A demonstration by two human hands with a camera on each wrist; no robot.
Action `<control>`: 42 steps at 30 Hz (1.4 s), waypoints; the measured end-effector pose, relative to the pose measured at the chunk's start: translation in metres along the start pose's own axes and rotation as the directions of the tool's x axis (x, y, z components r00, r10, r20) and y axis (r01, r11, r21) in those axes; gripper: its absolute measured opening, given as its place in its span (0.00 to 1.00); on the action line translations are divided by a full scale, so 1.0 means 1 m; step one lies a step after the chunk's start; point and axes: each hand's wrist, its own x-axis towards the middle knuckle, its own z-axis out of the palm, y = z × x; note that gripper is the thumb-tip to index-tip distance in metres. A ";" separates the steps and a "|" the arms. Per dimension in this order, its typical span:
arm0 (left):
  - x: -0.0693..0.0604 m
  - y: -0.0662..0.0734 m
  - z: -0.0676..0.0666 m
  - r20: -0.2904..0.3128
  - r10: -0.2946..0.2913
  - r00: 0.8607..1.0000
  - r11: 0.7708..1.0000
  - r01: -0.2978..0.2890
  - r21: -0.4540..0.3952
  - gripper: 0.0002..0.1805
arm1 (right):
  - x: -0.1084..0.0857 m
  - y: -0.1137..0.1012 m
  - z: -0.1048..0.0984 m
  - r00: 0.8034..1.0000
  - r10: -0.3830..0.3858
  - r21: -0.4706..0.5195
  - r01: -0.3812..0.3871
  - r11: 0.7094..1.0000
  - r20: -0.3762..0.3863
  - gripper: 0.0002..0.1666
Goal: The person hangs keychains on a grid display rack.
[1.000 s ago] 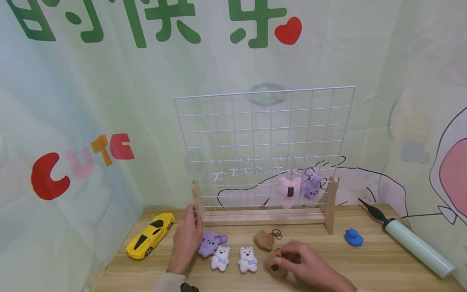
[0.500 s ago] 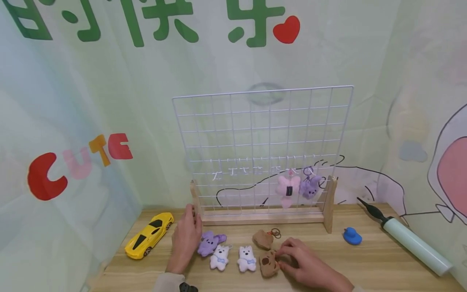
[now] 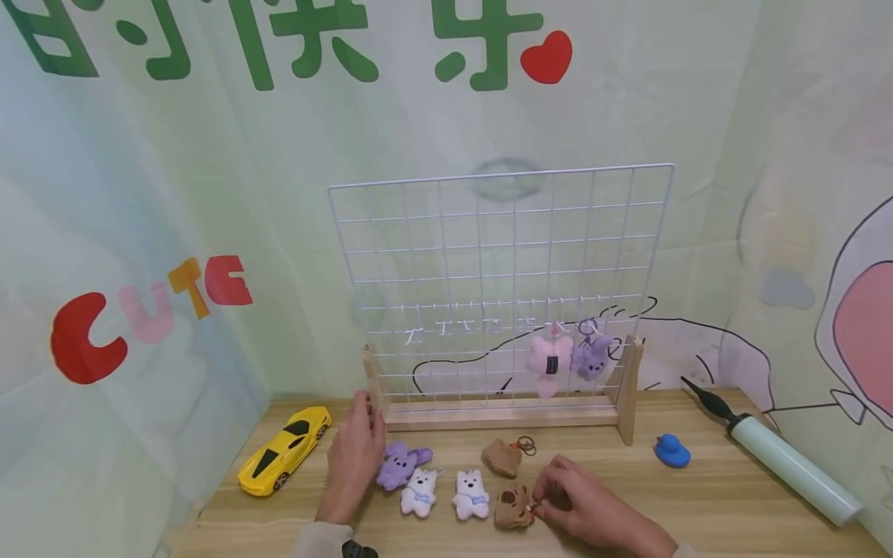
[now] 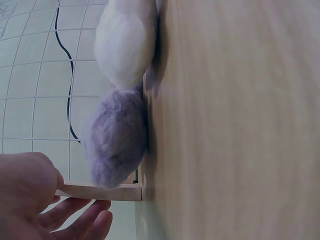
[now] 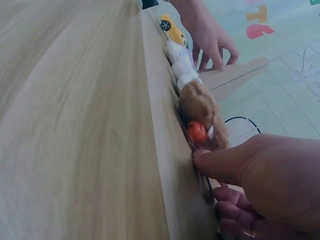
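My left hand (image 3: 357,453) grips the left wooden upright (image 4: 102,192) of a white wire grid rack (image 3: 502,419), thumb on one side and fingers on the other in the left wrist view. With thumb and fingertips, my right hand (image 3: 582,504) pinches the cord end of a brown plush bear keychain (image 3: 512,508), which lies face up on the table. An orange ball (image 5: 196,132) shows at the bear's end in the right wrist view. Two white plush dogs (image 3: 471,496) and a purple plush keychain (image 3: 401,466) lie between my hands. Another brown plush keychain (image 3: 502,458) lies behind the bear.
A pink plush (image 3: 550,356) and a purple plush (image 3: 591,358) hang at the rack's right, beside several white hooks (image 3: 446,327). A yellow toy car (image 3: 284,451) stands left. At right lie a blue toy duck (image 3: 673,451) and a pump (image 3: 795,469).
My right hand has shifted off the bear's body to its right end, uncovering the bear's face. The bear has moved slightly left. My left hand stays on the upright.
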 end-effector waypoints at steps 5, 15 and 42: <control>0.000 -0.001 -0.002 0.006 -0.019 1.000 1.000 0.019 0.009 0.17 | 0.002 -0.004 -0.001 0.999 -0.027 0.035 0.026 0.999 0.023 0.06; 0.000 -0.002 -0.003 0.029 -0.016 0.999 1.000 0.016 -0.006 0.17 | 0.006 -0.009 -0.005 0.999 -0.008 0.211 0.017 0.977 -0.043 0.05; 0.001 0.000 0.002 -0.004 0.000 1.000 1.000 0.000 0.003 0.17 | 0.037 -0.058 -0.056 0.897 0.319 0.641 -0.054 0.766 -0.305 0.24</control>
